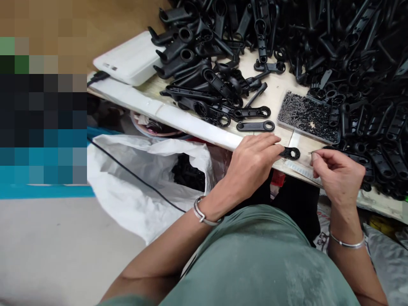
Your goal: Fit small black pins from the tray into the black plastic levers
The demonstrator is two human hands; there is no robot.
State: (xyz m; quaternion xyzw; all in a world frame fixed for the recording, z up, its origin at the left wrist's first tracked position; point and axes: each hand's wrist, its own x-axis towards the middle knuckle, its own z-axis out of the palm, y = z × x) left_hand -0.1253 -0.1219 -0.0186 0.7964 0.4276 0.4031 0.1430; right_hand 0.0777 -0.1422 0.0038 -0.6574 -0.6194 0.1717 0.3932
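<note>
Nearest the lens, at bottom centre, is a green garment [255, 255] on the person's body, with both bare forearms rising from it toward the table.

At far left, a blurred block covers the upper left of the frame. To its right, a white bag [137, 182] sags open below the table edge, with dark parts inside, and a thin black cable [134, 172] crosses it. Above, a white box [127, 61] sits on the table's left corner.

The left hand [251, 163], with a bangle [204, 214] on its wrist, rests at the near edge of the table [277, 95], just right of centre. Its fingers are closed over a black handle [290, 153]. The handle's long axis runs left to right across the frame. Its ring end pokes out past the fingertips and points right, while the rest is hidden under the hand.

Just right of that ring, the right hand [338, 174] pinches a small pin [310, 151] between thumb and forefinger. The pin's tip aims left at the ring and sits close to it, but whether they touch cannot be told.

Above the hands, two loose handles [255, 126] lie flat, ring ends to the right. A clear tray [307, 117] of tiny dark bits sits to the upper right of them. A heap [350, 42] of black handles fills the upper right.
</note>
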